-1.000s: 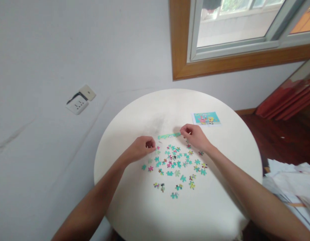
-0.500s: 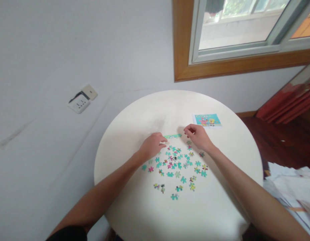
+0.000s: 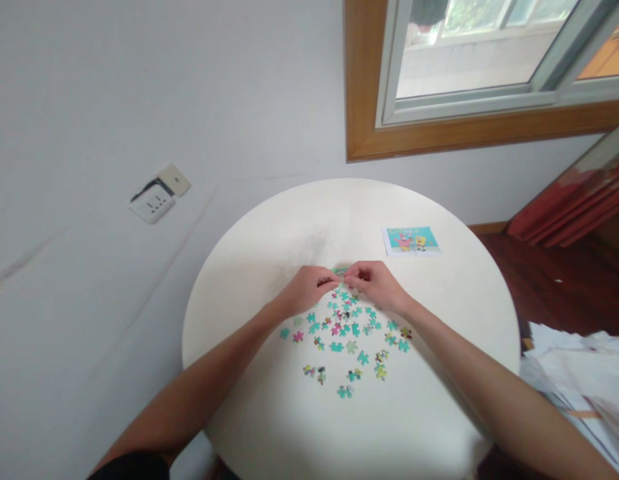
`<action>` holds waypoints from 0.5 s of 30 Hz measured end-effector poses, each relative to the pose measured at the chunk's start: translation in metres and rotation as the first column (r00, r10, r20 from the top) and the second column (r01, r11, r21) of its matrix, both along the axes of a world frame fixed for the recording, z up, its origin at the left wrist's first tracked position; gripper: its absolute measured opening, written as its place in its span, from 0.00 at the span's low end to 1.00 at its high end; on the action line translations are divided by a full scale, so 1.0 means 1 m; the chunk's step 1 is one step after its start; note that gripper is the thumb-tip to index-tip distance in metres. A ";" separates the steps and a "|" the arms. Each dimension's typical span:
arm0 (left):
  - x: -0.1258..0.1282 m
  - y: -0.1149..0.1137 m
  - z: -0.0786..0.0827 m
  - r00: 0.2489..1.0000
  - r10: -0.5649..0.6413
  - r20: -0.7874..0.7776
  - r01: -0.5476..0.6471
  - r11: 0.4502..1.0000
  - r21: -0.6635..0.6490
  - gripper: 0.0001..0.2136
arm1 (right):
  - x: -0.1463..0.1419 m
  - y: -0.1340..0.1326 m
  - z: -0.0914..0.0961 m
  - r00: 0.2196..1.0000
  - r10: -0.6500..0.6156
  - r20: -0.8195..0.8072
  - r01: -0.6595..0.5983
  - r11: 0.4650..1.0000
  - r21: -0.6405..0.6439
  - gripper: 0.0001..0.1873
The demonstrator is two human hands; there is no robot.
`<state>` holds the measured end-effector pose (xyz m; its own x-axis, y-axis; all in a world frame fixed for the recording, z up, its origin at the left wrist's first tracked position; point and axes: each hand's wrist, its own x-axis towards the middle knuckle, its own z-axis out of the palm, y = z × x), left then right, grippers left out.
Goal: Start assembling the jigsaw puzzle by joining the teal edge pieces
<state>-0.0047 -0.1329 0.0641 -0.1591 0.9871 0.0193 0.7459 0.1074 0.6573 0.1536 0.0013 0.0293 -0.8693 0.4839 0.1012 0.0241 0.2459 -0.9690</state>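
White table [image 3: 269, 413] beneath; over it the left hand [image 3: 308, 291] and right hand [image 3: 378, 285] nearly meet, fingers curled close, whether clamped on anything I cannot tell. Past the right, a picture card [image 3: 412, 241]. A green strip [image 3: 339, 271], seemingly begun, peeks beyond the fingertips; nearer, many puzzle pieces [image 3: 336, 347] lie unjoined.
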 end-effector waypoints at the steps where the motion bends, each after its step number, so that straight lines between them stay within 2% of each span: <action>1: 0.003 0.000 0.003 0.999 0.009 0.046 -0.009 1.000 0.003 0.09 | -0.001 -0.004 0.000 1.000 0.020 -0.006 -0.020 0.998 -0.052 0.12; 4: 0.007 0.000 0.006 0.979 0.092 0.182 -0.103 0.993 0.052 0.07 | -0.001 -0.011 0.000 1.000 0.019 -0.019 -0.022 0.985 -0.170 0.11; 7: 0.007 0.000 0.007 0.952 0.175 0.249 -0.205 0.974 0.100 0.08 | -0.001 -0.013 0.003 0.999 -0.013 -0.046 0.001 0.970 -0.241 0.12; 11: 0.007 -0.003 0.006 0.926 0.218 0.309 -0.261 0.959 0.105 0.12 | -0.003 -0.015 0.009 0.991 -0.095 -0.096 0.064 0.957 -0.282 0.14; 15: 0.011 -0.005 0.000 0.895 0.216 0.390 -0.290 0.947 0.139 0.09 | -0.004 -0.018 0.010 0.988 -0.120 -0.096 0.089 0.956 -0.279 0.14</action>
